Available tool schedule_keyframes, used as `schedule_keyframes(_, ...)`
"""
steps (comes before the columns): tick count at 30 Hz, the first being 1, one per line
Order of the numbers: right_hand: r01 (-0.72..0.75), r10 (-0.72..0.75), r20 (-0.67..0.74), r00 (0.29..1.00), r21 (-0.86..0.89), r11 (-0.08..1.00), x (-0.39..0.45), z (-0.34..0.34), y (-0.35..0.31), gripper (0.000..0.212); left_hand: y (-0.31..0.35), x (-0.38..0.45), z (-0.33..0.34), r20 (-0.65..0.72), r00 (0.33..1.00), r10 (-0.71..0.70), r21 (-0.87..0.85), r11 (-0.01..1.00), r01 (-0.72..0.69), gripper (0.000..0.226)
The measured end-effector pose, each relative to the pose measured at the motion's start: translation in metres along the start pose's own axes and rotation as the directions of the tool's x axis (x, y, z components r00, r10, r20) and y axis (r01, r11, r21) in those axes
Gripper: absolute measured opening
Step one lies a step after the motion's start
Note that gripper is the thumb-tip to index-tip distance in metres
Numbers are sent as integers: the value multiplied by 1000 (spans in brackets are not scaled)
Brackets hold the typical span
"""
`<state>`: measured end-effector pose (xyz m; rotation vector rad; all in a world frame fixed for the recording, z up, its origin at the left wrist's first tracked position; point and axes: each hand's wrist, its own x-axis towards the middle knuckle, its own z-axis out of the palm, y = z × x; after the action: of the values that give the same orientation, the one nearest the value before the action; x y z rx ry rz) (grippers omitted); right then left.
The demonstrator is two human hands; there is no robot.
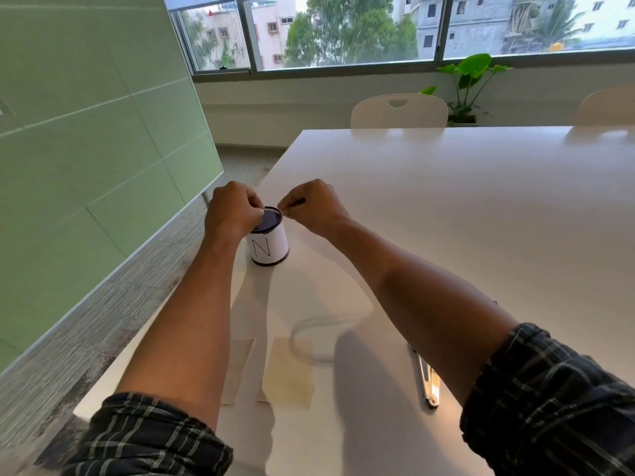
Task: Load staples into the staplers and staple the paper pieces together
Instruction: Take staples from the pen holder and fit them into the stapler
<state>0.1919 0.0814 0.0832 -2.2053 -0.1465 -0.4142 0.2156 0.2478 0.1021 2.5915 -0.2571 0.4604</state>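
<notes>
A round black mesh cup [268,242] wrapped in white paper marked "N" stands near the table's left edge. My left hand [229,211] is curled at the cup's left rim, its fingertips over the opening; what they pinch is hidden. My right hand [318,207] hovers just right of the rim and pinches a thin dark strip [294,203] that looks like staples. An open metal stapler [427,381] lies flat near the front of the table, partly under my right forearm. A yellowish paper piece [288,371] and a white paper piece [240,367] lie side by side between my arms.
The white table [464,201] stretches far to the right and back. A thin looped cord [311,333] lies on it behind the papers. White chairs [398,111] and a potted plant [470,80] stand beyond the far edge. A green wall panel runs along the left.
</notes>
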Motion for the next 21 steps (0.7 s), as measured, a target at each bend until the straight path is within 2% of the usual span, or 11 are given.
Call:
schedule_keyframes(4,36,-35,17,999,-42,998,9,22,-5,20,-12,0,7,-2,1000,-27,15,1000,27,8)
schedule_keyframes(11,42,-43,-4,999,-76,996,16,48,-6,25,-20,2,13,9,1000,-19,7,1000,19,16)
schedule_keyframes(21,42,-44,-33,999,-59,997,-1,30,1,29,2,-7,20,-39,998,46,-19,999,-47,17)
